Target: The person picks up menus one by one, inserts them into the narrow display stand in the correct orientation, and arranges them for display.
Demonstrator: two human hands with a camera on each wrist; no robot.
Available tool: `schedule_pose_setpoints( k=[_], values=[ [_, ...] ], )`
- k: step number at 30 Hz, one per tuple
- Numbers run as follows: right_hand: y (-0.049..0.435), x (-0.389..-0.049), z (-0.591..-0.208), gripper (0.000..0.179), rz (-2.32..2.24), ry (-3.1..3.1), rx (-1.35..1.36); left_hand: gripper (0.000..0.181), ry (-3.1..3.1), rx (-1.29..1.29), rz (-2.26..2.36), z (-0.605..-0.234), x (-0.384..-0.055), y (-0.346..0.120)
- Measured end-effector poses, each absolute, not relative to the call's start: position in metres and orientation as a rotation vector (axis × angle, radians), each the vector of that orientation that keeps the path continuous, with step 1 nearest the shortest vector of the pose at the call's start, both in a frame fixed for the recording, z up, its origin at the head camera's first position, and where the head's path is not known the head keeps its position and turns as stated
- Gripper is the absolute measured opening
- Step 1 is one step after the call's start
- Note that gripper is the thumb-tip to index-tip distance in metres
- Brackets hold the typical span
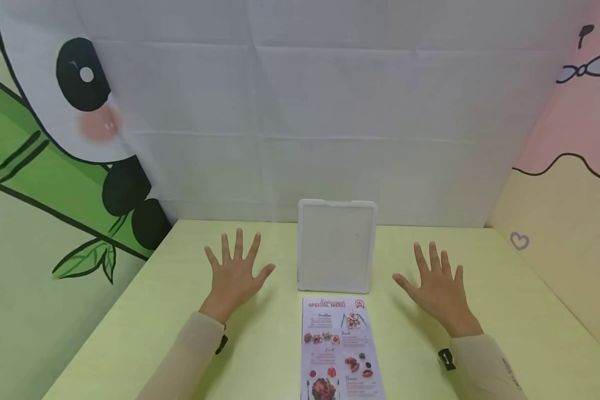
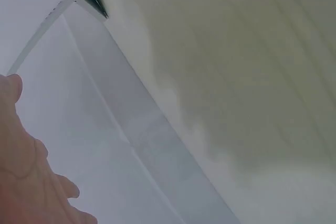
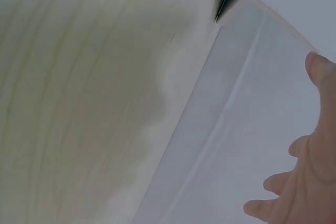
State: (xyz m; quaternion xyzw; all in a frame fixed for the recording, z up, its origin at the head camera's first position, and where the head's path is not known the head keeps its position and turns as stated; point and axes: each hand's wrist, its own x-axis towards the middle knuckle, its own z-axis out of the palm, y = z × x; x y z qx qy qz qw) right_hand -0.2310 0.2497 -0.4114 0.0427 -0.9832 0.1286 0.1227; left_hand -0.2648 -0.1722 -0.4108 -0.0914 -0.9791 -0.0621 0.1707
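My left hand (image 1: 235, 279) hovers over the table with its fingers spread wide, palm down and holding nothing. On the other side, my right hand (image 1: 439, 291) is spread the same way, also holding nothing. Between them a white framed panel (image 1: 336, 247) stands upright on the table, leaning slightly back. A printed restaurant menu (image 1: 340, 350) lies flat in front of the panel, its lower edge cut off by the view. Neither hand touches the panel or the menu. Both wrist views show part of the palm, the fingers and a corner of the panel.
The pale yellow table (image 1: 265, 344) ends at a white cloth backdrop (image 1: 330, 111). A painted panda wall (image 1: 55, 222) rises at the left, and a pink and cream wall (image 1: 565, 222) at the right. Dark bands sit at both wrists.
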Motion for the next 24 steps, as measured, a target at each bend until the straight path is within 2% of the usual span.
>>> schedule_pose_setpoints(
  k=[13, 24],
  values=[
    [0.253, -0.225, -0.415, 0.094, 0.736, -2.941, 0.277, 0.079, -2.909, -0.385, -0.546, -0.410, -0.262, -0.173],
    [0.250, -0.219, -0.424, 0.069, 1.034, -2.989, 0.608, 0.059, -2.980, -0.712, -1.215, -0.422, -0.256, -0.160]
  ],
)
